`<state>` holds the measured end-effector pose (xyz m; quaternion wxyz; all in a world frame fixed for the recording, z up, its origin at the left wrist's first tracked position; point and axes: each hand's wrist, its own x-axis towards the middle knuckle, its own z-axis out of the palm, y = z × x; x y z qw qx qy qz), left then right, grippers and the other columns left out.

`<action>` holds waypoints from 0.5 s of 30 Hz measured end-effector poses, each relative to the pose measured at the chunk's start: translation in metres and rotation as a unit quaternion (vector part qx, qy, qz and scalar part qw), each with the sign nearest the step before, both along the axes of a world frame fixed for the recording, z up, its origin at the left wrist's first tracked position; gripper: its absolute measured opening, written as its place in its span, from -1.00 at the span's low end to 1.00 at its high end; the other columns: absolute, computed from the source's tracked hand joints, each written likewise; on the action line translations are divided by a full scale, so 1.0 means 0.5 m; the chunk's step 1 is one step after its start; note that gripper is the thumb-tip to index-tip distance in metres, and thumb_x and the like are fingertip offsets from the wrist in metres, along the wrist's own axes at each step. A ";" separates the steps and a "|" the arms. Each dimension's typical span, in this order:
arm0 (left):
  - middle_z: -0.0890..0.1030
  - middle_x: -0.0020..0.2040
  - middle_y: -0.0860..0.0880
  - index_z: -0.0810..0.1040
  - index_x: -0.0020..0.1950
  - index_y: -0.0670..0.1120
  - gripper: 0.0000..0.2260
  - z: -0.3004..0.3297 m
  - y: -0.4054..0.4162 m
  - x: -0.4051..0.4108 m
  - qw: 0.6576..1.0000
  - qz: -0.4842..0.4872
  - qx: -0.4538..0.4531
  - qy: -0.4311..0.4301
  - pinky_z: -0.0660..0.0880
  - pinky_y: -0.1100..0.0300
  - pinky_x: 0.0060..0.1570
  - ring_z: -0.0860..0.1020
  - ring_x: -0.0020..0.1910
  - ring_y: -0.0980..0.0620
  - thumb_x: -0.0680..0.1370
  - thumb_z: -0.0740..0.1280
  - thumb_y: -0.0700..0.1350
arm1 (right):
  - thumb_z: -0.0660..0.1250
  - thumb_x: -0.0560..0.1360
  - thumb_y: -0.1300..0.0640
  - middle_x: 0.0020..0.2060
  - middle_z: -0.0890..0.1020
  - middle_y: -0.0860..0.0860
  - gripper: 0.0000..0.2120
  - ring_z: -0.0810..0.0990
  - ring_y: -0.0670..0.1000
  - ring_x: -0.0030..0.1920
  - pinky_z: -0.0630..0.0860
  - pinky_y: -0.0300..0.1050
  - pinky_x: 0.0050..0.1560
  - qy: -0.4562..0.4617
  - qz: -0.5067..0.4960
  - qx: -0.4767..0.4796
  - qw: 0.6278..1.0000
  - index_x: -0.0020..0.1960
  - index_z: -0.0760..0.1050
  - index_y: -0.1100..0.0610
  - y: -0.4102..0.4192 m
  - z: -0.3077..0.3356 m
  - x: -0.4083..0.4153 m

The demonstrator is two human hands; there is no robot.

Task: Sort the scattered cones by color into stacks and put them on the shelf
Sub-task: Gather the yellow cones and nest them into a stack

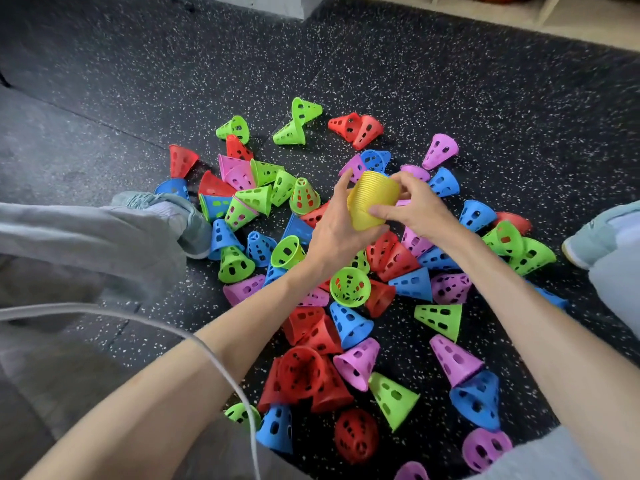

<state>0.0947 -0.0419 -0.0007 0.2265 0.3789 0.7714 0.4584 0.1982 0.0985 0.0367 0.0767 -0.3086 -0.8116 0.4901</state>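
Note:
A tight stack of yellow cones (370, 199) is held above the pile, between both hands. My left hand (334, 230) grips its lower part from the left, thumb up along the side. From the right, my right hand (414, 206) pinches the stack, thumb across its front. Under and around the hands lie several scattered perforated cones on the floor: green (348, 285), red (304, 374), blue (349, 323) and pink (453, 360). No loose yellow cone shows in the pile.
The black speckled rubber floor (485, 109) spreads to the back. My legs in grey trousers and pale shoes (180, 220) flank the pile, left and right (595, 237). A pale shelf base (554, 12) runs along the top right. A white cable (221, 368) crosses my left forearm.

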 end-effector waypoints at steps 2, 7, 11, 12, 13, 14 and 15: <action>0.40 0.45 -0.03 0.00 0.65 0.07 0.00 -0.001 0.008 -0.001 1.000 0.002 0.012 0.006 0.57 -0.05 0.22 0.52 0.30 -0.02 0.41 0.60 0.07 | 0.60 0.40 -0.01 0.10 0.57 -0.07 -0.41 0.53 -0.18 0.03 0.49 -0.25 0.01 -0.007 0.010 -0.004 1.000 0.31 0.41 0.07 0.003 0.007 0.004; 0.39 0.47 -0.06 0.01 0.65 0.04 0.02 -0.003 0.018 -0.006 0.999 0.000 0.043 0.015 0.51 -0.05 0.33 0.45 0.38 0.02 0.40 0.61 0.05 | 0.63 0.37 -0.03 0.22 0.51 0.00 -0.27 0.51 -0.01 0.19 0.43 -0.27 -0.02 -0.017 0.001 0.011 1.000 0.39 0.31 0.05 0.007 0.001 0.014; 0.42 0.45 -0.05 0.04 0.65 -0.03 -0.01 0.005 0.027 0.000 0.998 -0.007 0.059 0.023 0.40 0.21 0.35 0.42 0.39 0.10 0.42 0.61 0.02 | 0.61 0.38 -0.07 0.04 0.51 -0.12 -0.37 0.49 -0.15 -0.02 0.41 -0.31 -0.09 -0.003 -0.050 0.037 0.998 0.29 0.37 0.05 0.010 -0.002 0.038; 0.42 0.44 -0.05 0.06 0.65 -0.04 -0.02 0.009 0.030 0.004 0.998 -0.012 0.063 0.024 0.40 0.27 0.31 0.43 0.37 0.10 0.42 0.61 0.02 | 0.61 0.38 -0.07 -0.02 0.50 -0.14 -0.40 0.47 -0.20 -0.09 0.39 -0.35 -0.16 0.002 -0.062 0.037 0.997 0.25 0.38 0.05 0.012 0.000 0.045; 0.43 0.44 -0.06 0.08 0.64 -0.05 -0.04 0.012 0.034 0.008 0.997 -0.018 0.065 0.027 0.42 0.26 0.29 0.46 0.35 0.07 0.42 0.61 0.03 | 0.61 0.37 -0.07 -0.06 0.50 -0.15 -0.43 0.45 -0.22 -0.14 0.36 -0.38 -0.22 0.004 -0.073 0.039 0.997 0.22 0.39 0.04 0.014 0.002 0.052; 0.44 0.42 -0.06 0.10 0.64 -0.05 -0.06 0.016 0.035 0.013 0.997 -0.029 0.063 0.033 0.46 0.20 0.28 0.49 0.31 0.02 0.43 0.60 0.04 | 0.62 0.37 -0.07 -0.09 0.49 -0.17 -0.44 0.44 -0.23 -0.17 0.36 -0.39 -0.24 0.004 -0.082 0.042 0.996 0.20 0.40 0.04 0.015 0.006 0.059; 0.45 0.40 -0.05 0.12 0.63 -0.05 -0.08 0.018 0.036 0.018 0.997 -0.041 0.060 0.040 0.49 0.11 0.28 0.51 0.28 -0.01 0.43 0.59 0.05 | 0.62 0.36 -0.08 -0.10 0.50 -0.18 -0.45 0.45 -0.22 -0.17 0.37 -0.38 -0.22 0.001 -0.086 0.042 0.995 0.20 0.42 0.03 0.016 0.010 0.067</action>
